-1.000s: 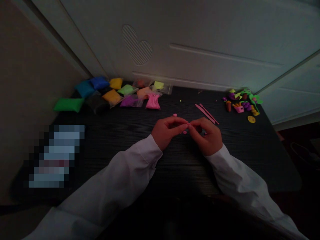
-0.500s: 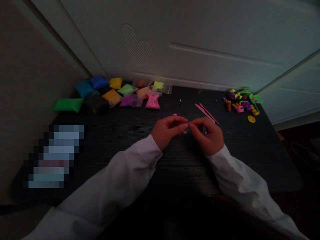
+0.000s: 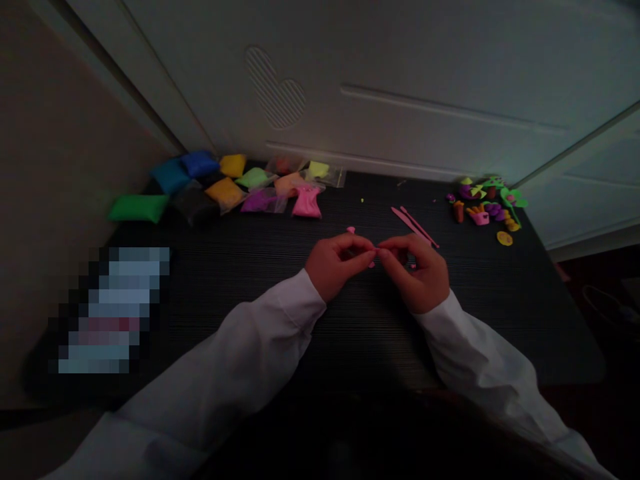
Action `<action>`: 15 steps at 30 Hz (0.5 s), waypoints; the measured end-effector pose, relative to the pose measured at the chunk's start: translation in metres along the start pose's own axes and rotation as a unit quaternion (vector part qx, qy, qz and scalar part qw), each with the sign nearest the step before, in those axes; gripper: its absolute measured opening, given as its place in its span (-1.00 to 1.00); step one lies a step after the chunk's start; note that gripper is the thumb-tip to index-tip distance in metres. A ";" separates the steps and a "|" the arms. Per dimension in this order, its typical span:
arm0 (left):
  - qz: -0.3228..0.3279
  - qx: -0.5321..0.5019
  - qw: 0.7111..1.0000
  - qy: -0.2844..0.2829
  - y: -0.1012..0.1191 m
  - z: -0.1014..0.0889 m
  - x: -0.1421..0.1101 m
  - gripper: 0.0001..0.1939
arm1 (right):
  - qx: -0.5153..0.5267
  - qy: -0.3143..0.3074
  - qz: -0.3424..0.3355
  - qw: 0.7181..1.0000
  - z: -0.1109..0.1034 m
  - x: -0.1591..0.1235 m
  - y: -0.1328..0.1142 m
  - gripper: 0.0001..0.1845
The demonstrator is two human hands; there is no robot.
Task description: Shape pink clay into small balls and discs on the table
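Note:
My left hand (image 3: 336,265) and my right hand (image 3: 419,275) meet over the middle of the dark table, fingertips nearly touching. Both are closed in a pinch on one tiny piece of pink clay (image 3: 377,250), mostly covered by the fingers. Small pink clay bits lie around them: one bit (image 3: 351,230) just beyond my left hand, another (image 3: 371,265) below the fingertips, partly hidden, and a third (image 3: 413,267) by my right palm. Behind my right hand rest a pink plastic clay knife (image 3: 406,220) and a thin pink stick tool (image 3: 423,229), side by side.
Several bags of coloured clay, among them a pink bag (image 3: 307,202) and a green bag (image 3: 139,208), line the back left. Small finished clay figures (image 3: 480,207) cluster at the back right. A blurred-out phone-like screen (image 3: 115,310) lies at left. A white panel (image 3: 425,140) borders the back.
Both hands keep their pinch and have barely shifted. The fingertips have moved slightly on the pink clay. The whole view has drifted a few pixels.

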State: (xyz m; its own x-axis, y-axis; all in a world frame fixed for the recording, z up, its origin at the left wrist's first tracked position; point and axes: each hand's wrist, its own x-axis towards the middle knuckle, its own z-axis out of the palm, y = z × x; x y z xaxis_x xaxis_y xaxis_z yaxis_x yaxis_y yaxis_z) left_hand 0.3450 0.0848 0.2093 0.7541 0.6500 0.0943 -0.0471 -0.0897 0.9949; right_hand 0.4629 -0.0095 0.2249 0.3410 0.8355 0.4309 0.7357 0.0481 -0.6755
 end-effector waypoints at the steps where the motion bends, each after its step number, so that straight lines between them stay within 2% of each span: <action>1: 0.004 0.022 1.000 -0.002 0.000 0.000 0.000 -0.84 | -0.005 -0.001 -0.006 1.000 0.000 0.000 0.000 -0.89; 15: 0.035 0.082 0.996 0.008 -0.002 -0.001 -0.002 -0.82 | 0.044 -0.003 0.026 0.999 0.001 0.000 -0.003 -0.90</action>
State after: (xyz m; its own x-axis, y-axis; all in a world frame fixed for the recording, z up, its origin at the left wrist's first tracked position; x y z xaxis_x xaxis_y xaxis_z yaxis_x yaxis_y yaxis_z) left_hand 0.3434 0.0845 0.2072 0.7423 0.6496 0.1644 0.0096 -0.2557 0.9667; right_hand 0.4594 -0.0091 0.2262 0.3729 0.8419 0.3900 0.6630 0.0523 -0.7468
